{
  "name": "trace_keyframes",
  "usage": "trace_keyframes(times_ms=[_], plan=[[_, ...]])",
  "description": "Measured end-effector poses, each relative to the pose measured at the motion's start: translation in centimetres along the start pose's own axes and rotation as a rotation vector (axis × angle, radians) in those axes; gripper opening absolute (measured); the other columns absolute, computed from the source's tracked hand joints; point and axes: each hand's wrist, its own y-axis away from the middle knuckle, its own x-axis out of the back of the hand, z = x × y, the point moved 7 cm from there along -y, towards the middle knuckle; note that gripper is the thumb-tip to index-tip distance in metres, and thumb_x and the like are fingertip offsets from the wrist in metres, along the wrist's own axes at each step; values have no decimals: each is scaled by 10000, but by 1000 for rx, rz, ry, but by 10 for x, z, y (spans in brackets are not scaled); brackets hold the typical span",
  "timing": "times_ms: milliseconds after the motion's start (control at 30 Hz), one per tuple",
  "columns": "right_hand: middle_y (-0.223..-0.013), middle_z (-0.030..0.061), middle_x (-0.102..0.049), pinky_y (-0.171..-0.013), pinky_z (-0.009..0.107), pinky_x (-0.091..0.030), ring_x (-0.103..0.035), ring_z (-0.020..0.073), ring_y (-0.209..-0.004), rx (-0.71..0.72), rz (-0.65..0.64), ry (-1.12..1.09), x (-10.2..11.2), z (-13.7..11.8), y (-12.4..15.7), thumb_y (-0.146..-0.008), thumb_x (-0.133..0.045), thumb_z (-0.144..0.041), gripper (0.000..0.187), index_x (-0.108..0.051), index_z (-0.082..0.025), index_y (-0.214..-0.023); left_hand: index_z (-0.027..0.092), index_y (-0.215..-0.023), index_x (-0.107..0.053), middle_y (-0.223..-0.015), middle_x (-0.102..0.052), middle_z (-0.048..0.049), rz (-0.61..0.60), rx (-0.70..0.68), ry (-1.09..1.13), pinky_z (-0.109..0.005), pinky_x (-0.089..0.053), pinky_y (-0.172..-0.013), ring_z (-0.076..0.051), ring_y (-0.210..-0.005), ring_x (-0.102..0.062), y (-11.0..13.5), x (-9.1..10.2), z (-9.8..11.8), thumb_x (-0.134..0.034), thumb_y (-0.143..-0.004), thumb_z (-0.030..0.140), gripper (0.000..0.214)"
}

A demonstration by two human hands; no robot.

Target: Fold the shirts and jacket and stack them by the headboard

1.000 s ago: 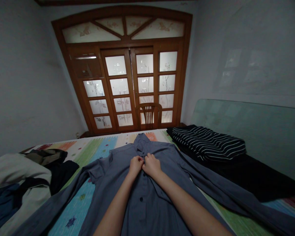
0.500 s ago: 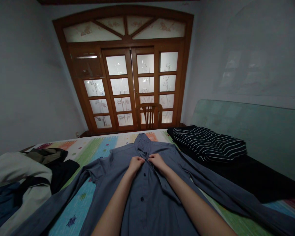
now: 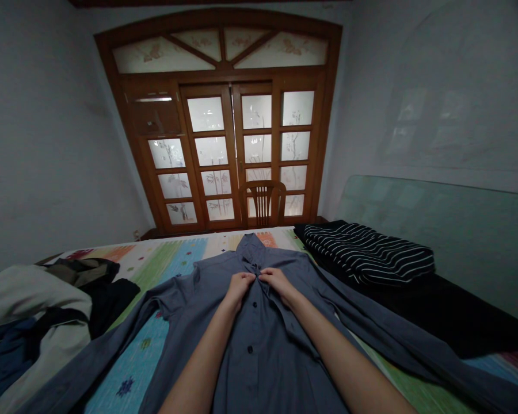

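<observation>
a home bedroom: bed (image 3: pixel 164 259) with colorful sheet, glass headboard (image 3: pixel 435 230), heaped clothes (image 3: pixel 34 305), wooden chair (image 3: pixel 263 201), wood-framed frosted glass doors (image 3: pixel 224 144).

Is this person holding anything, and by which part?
The left hand and right hand pinch the blue-grey shirt at its front edges, just below the collar.

No legible txt, labels, brands, nos. or signs in view: nothing readable on shirt (image 3: pixel 267 368), bedsheet (image 3: pixel 168 270) or door (image 3: pixel 254 149) w/ frosted panes.
</observation>
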Motion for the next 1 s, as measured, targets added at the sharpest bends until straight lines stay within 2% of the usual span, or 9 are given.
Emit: trace_keyframes(times_ms=[200, 367, 500, 667, 800, 933, 1000], plan=[[-409, -80, -452, -492, 196, -336, -429, 81, -446, -18, 6, -30, -1, 0, 2, -545, -511, -140, 47, -541, -159, -514, 142, -497, -539, -297, -292, 100, -32, 51, 6, -190, -140, -355, -42, -303, -206, -2, -1, -4, -554, -616, 210, 139], [-480, -30, -529, -496, 188, -392, -476, 70, -443, -69, -69, -66, -4, -1, 4, -638, -463, -187, 143, -547, -146, -529, 148, -462, -510, -283, -280, 100, -52, 56, -5, -194, -115, -357, -41, -296, -189, -6, -2, -5, -550, -614, 215, 171], [-477, -49, -529, -516, 188, -409, -480, 63, -440, -53, -84, -52, -5, -2, 5, -609, -510, -145, 49, -544, -149, -574, 149, -450, -500, -285, -278, 101, -71, 29, -9, -193, -122, -364, -39, -298, -187, -5, -3, -4, -532, -613, 196, 173], [-431, -67, -499, -497, 205, -406, -475, 79, -426, -4, -40, 29, -6, 0, 0, -592, -531, -127, 51, -521, -157, -552, 148, -461, -499, -306, -309, 97, -48, -41, -17, -196, -138, -372, -40, -310, -213, -5, -2, -3, -515, -616, 191, 162], [-411, -65, -482, -477, 215, -393, -471, 95, -421, 53, 11, 141, -8, 4, -5, -587, -545, -128, 74, -515, -161, -528, 162, -405, -425, -300, -294, 89, -27, -85, -22, -202, -149, -375, -47, -317, -225, -8, -2, -4, -502, -649, 254, 272], [-508, -26, -564, -552, 219, -403, -533, 121, -536, 137, 84, 290, -8, 3, -5, -578, -548, -105, 74, -536, -161, -531, 170, -399, -415, -301, -288, 80, -13, -116, -19, -209, -171, -381, -61, -330, -253, -10, -1, -4, -457, -693, 389, 369], [-582, -3, -604, -587, 221, -401, -556, 134, -601, 172, 125, 368, -8, 1, -2, -597, -546, -124, 55, -559, -162, -559, 154, -412, -464, -324, -322, 77, -6, -135, -30, -209, -185, -392, -61, -356, -274, -10, 0, -4, -521, -648, 393, 341]])
